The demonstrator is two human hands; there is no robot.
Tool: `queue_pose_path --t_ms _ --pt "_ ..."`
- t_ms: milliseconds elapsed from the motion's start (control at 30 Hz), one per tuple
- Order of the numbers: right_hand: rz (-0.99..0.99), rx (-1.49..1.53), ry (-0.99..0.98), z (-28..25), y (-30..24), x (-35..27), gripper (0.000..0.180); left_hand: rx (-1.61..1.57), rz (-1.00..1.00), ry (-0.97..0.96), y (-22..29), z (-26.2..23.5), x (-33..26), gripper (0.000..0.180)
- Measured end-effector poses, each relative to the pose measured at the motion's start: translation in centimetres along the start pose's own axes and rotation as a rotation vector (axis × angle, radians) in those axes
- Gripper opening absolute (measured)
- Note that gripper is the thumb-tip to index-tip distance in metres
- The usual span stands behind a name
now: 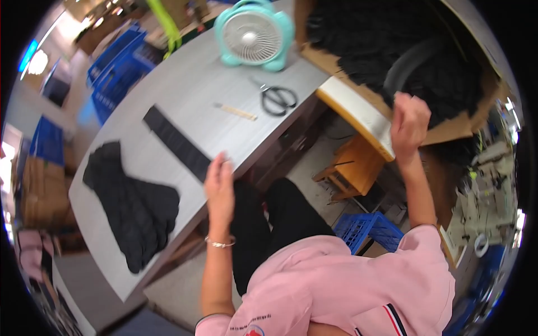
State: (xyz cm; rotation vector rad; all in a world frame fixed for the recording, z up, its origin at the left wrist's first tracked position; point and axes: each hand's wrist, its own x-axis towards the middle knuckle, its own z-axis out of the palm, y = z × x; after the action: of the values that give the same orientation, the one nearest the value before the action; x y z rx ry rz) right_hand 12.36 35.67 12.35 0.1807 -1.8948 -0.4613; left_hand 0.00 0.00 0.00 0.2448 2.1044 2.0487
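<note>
My right hand (410, 124) is closed at the lower end of a curved dark fabric strip (404, 66), which is smeared by motion. It is raised over the front edge of a large cardboard box (448, 134) holding a heap of black fabric pieces (364, 50). On the grey table (190, 84) lies a flat black strip (176, 141). At that strip's near end hovers my left hand (219, 187), fingers loosely stretched; whether it touches the strip I cannot tell. Left of it rests a pile of black fabric pieces (131, 204).
Black-handled scissors (277, 101) and a thin beige stick (238, 112) lie on the table. A turquoise fan (253, 36) stands at its far edge. Between table and box are a white-topped ledge (356, 109), a wooden stool (356, 168) and a blue crate (367, 229).
</note>
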Motion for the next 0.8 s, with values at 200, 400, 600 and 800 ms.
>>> queue_pose_path --t_ms 200,400,600,800 --pt "-0.211 0.699 -0.196 -1.1 -16.9 -2.0 0.016 -0.685 -0.179 -0.271 2.5 2.8 -5.1 0.066" --pt "-0.271 0.944 -0.393 -3.4 -20.0 -5.6 0.013 -0.727 -0.178 0.157 1.8 -2.6 -4.4 0.037" --pt "-0.332 0.747 -0.631 -1.3 -16.1 -5.9 0.021 -0.790 -0.077 0.340 0.9 -4.8 -4.5 0.034" --pt "0.666 1.271 -0.690 1.7 -20.6 -0.3 0.045 -0.739 -0.244 0.058 -1.4 5.5 -8.2 0.021"
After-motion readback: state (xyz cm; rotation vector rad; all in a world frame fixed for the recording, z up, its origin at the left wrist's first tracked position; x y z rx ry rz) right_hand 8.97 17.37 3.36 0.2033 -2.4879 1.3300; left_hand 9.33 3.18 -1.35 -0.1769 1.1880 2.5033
